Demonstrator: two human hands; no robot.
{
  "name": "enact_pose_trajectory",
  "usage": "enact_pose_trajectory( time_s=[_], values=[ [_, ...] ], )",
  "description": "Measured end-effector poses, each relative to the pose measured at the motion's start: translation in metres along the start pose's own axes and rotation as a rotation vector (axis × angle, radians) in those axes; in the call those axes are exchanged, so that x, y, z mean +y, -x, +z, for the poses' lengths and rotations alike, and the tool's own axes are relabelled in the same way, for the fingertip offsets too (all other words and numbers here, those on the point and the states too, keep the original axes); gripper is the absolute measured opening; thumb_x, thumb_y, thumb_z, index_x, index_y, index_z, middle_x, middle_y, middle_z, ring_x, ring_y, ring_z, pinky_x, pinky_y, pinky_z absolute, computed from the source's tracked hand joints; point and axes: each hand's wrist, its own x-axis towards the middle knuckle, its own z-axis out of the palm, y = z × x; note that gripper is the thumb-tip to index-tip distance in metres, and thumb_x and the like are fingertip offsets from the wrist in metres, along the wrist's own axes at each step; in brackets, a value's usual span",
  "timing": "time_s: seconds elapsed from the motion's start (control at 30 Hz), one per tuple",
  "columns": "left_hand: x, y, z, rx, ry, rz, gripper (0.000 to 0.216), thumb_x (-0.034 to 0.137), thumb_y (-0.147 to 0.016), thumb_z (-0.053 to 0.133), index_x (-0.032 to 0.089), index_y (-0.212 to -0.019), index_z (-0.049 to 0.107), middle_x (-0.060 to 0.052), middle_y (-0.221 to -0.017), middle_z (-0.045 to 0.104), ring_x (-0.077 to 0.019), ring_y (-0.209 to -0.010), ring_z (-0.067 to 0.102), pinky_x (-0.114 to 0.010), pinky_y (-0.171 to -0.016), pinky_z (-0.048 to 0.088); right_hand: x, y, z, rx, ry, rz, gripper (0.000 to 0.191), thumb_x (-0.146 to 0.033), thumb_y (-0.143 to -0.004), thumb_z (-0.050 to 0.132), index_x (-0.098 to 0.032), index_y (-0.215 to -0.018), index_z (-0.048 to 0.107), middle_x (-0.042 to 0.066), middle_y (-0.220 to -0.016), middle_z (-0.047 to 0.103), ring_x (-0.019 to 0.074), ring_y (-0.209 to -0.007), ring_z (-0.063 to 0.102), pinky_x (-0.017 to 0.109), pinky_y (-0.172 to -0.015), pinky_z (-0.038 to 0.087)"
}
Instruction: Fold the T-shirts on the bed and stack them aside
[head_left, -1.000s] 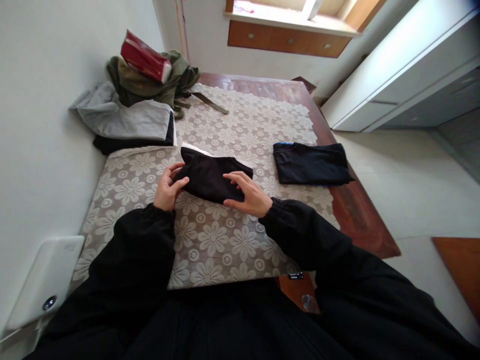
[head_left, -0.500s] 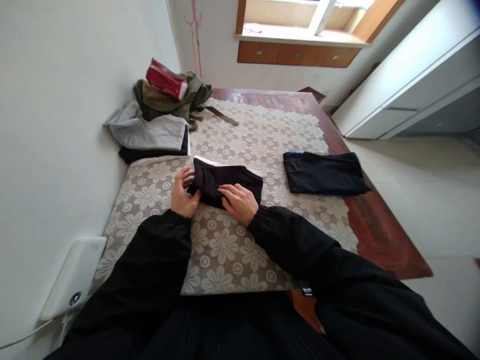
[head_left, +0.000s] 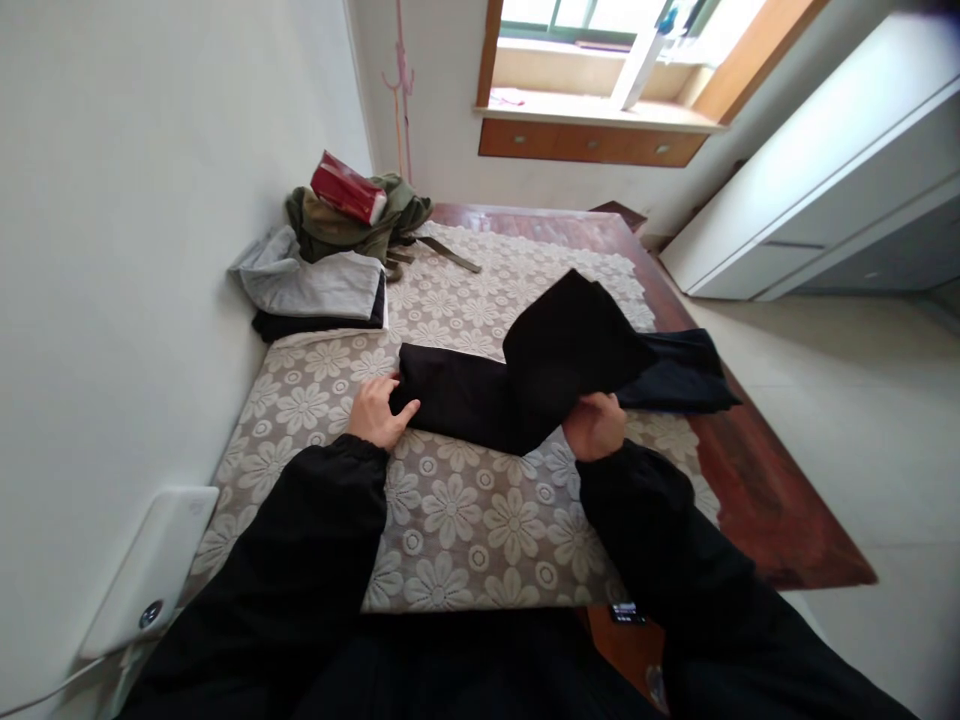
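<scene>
A black garment (head_left: pixel 480 395) lies partly unfolded on the lace tablecloth (head_left: pixel 465 510). My left hand (head_left: pixel 375 412) rests flat on its left end, fingers pressing the cloth down. My right hand (head_left: pixel 595 425) is closed on the garment's other part and lifts it up and to the right, so a black flap stands in the air above the table. Behind that flap lies a second, folded black garment (head_left: pixel 686 372), partly hidden by it.
At the back left sit a folded grey garment (head_left: pixel 307 282) on a dark one, an olive-green bundle (head_left: pixel 352 225) and a red packet (head_left: pixel 346 188). The wooden table edge (head_left: pixel 757 470) runs along the right. A white device (head_left: pixel 142 570) stands at the left wall.
The folded black garment has been opened: my right hand took hold of its top layer and swung it up to the right. My left hand stayed at the left end.
</scene>
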Motion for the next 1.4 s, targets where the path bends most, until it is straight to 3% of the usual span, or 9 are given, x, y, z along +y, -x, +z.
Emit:
enact_pose_trajectory(
  time_s=[0.17,0.33,0.5,0.63,0.77,0.87,1.0,1.2,1.4],
  values=[
    [0.001,-0.004,0.003,-0.178,0.543,-0.159,0.037,0.049,-0.079,0.076,0.026,-0.104,0.063,-0.006,-0.097,0.078,-0.0307,-0.094,0.077,-0.052,-0.091,0.063,0.011,0.011,-0.059,0.191,-0.102,0.030,0.048,-0.068,-0.085,0.059,-0.034,-0.115,0.073,0.005,-0.106,0.081,0.0339,-0.105,0.075,0.048,-0.076,0.065],
    [-0.007,-0.013,0.005,-0.283,0.860,-0.319,0.068,0.040,-0.064,0.088,0.027,-0.122,0.055,-0.010,-0.110,0.078,-0.0340,-0.100,0.078,-0.056,-0.087,0.066,0.027,0.019,-0.115,0.406,-0.330,0.131,0.034,-0.044,-0.074,0.065,-0.031,-0.104,0.074,0.006,-0.106,0.081,0.0349,-0.108,0.075,0.055,-0.085,0.066],
    [-0.009,-0.045,0.009,-0.266,0.687,-0.365,0.059,0.045,-0.077,0.078,0.024,-0.128,0.056,-0.016,-0.120,0.075,-0.0353,-0.111,0.076,-0.060,-0.097,0.061,0.013,0.014,-0.149,0.227,-0.249,0.251,0.048,-0.024,-0.058,0.069,-0.028,-0.105,0.072,0.007,-0.104,0.082,0.0361,-0.105,0.076,0.058,-0.090,0.065],
    [0.007,-0.065,0.015,-0.160,0.453,-0.301,0.081,0.038,-0.073,0.086,0.022,-0.142,0.047,-0.017,-0.126,0.071,-0.0340,-0.118,0.072,-0.056,-0.104,0.058,0.002,-0.006,-0.173,0.140,-0.177,0.291,0.025,-0.035,-0.074,0.075,-0.027,-0.098,0.071,0.006,-0.095,0.080,0.0280,-0.091,0.078,0.045,-0.078,0.068],
    [0.029,-0.071,-0.011,-0.054,0.465,-0.089,0.080,0.040,-0.077,0.085,0.025,-0.145,0.045,-0.009,-0.110,0.075,-0.0302,-0.100,0.077,-0.049,-0.090,0.064,-0.002,-0.029,-0.173,0.152,-0.080,0.366,0.055,-0.020,-0.062,0.088,-0.026,-0.113,0.067,-0.002,-0.076,0.075,0.0186,-0.062,0.071,0.030,-0.053,0.061],
    [0.031,-0.083,-0.051,0.116,0.415,0.039,0.082,0.049,-0.074,0.090,0.027,-0.142,0.049,-0.005,-0.117,0.073,-0.0293,-0.106,0.075,-0.047,-0.092,0.063,-0.010,-0.040,-0.161,0.055,-0.061,0.193,0.086,-0.006,-0.061,0.084,-0.030,-0.138,0.057,-0.006,-0.082,0.075,0.0150,-0.066,0.071,0.026,-0.061,0.060],
    [0.004,-0.113,-0.087,0.255,0.324,0.080,0.092,0.056,-0.070,0.094,0.021,-0.142,0.049,-0.002,-0.140,0.062,-0.0267,-0.123,0.066,-0.051,-0.110,0.054,-0.016,-0.063,-0.146,0.135,-0.011,-0.100,0.078,-0.009,-0.070,0.079,-0.029,-0.142,0.056,-0.004,-0.093,0.074,0.0140,-0.082,0.072,0.029,-0.079,0.060],
    [-0.037,-0.131,-0.057,0.147,-0.044,-0.253,0.087,0.026,-0.071,0.090,0.019,-0.148,0.051,-0.004,-0.131,0.069,-0.0333,-0.134,0.061,-0.053,-0.121,0.045,0.008,-0.110,-0.140,0.107,0.396,0.087,0.051,-0.009,-0.058,0.081,-0.018,-0.107,0.072,0.003,-0.096,0.071,0.0247,-0.099,0.066,0.043,-0.095,0.057],
    [-0.041,-0.136,-0.055,0.099,-0.051,-0.267,0.085,0.018,-0.074,0.078,0.017,-0.154,0.048,-0.011,-0.116,0.076,-0.0298,-0.106,0.074,-0.047,-0.104,0.058,0.012,-0.128,-0.141,0.099,0.661,0.186,0.024,-0.040,-0.078,0.077,-0.020,-0.090,0.072,0.001,-0.076,0.060,0.0185,-0.072,0.057,0.036,-0.072,0.056]
  ],
)
